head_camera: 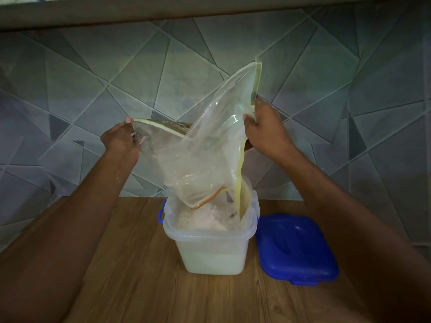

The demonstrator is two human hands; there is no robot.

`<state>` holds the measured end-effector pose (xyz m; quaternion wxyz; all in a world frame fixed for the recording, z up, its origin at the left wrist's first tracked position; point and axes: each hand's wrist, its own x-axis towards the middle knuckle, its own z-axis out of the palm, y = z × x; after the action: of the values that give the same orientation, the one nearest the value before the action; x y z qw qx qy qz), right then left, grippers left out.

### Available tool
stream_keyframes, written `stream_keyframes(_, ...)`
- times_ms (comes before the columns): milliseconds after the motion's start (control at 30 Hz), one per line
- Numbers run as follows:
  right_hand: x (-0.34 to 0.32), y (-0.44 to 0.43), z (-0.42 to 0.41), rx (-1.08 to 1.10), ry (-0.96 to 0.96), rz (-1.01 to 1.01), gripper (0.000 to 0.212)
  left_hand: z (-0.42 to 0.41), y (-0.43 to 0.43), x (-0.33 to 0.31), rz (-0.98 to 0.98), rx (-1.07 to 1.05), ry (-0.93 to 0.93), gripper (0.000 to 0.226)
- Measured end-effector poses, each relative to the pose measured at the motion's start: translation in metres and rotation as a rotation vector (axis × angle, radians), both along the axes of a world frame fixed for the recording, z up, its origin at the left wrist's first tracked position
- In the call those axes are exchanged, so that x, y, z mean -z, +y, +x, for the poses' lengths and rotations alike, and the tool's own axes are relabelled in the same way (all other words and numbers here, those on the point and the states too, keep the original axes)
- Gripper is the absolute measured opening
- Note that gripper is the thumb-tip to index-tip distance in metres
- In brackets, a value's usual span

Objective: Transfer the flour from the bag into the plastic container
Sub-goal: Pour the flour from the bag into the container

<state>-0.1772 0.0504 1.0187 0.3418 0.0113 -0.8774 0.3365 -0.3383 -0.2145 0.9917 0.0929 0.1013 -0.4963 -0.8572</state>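
Observation:
A clear plastic bag (pixel 205 145) hangs upside down over the translucent plastic container (pixel 210 252), its mouth down inside the container's opening. The bag looks almost empty, with a thin dusting of flour on its walls. My left hand (pixel 121 138) grips the bag's upturned bottom at its left corner. My right hand (pixel 263 127) holds the bag's right edge, higher up. The container stands on the wooden counter and holds a heap of white flour (pixel 207 220) up to its rim. Blue latches show on its sides.
A blue lid (pixel 296 248) lies flat on the wooden counter (pixel 130 276) just right of the container. A tiled wall with a triangle pattern (pixel 116 78) rises close behind, and a shelf edge (pixel 186 10) runs overhead.

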Motion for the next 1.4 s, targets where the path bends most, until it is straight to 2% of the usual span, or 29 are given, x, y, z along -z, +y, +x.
stream_keyframes(500,-0.001,0.000,-0.009,0.016,0.060,-0.017,0.037,0.001,-0.009,-0.004,-0.035,0.004,-0.009,0.015)
stream_keyframes(567,-0.003,0.003,-0.011,0.024,0.088,-0.055,0.037,0.000,-0.012,-0.005,-0.034,0.013,-0.005,0.030)
stream_keyframes(633,-0.002,0.003,-0.011,-0.016,0.040,0.009,0.037,-0.003,-0.018,-0.002,-0.025,0.008,-0.015,0.040)
stream_keyframes(767,0.000,0.006,-0.015,-0.023,0.077,-0.041,0.038,-0.004,-0.023,0.001,-0.004,0.005,-0.012,0.044)
stream_keyframes(933,-0.004,0.008,-0.016,-0.053,0.092,0.000,0.032,-0.003,-0.029,0.005,0.033,0.010,-0.010,0.048)
stream_keyframes(1000,-0.004,0.010,-0.018,-0.064,0.079,0.027,0.032,-0.002,-0.031,0.005,0.051,0.019,0.006,0.046)
stream_keyframes(1067,-0.005,0.010,-0.020,-0.064,0.035,0.064,0.034,0.000,-0.030,0.005,0.027,0.024,0.004,0.035)
stream_keyframes(1133,-0.007,0.009,-0.020,-0.044,0.069,0.028,0.033,0.003,-0.029,0.006,0.029,0.015,0.002,0.022)
stream_keyframes(1200,-0.010,0.008,-0.018,-0.028,0.093,0.010,0.030,0.004,-0.028,0.008,0.039,0.018,0.013,0.019)
stream_keyframes(1300,-0.019,0.004,-0.019,-0.044,0.066,0.006,0.028,0.002,-0.033,0.012,-0.023,-0.005,-0.006,0.028)
stream_keyframes(1400,-0.029,-0.003,-0.023,-0.093,0.048,-0.100,0.025,0.006,-0.036,0.021,-0.031,0.053,-0.022,0.044)
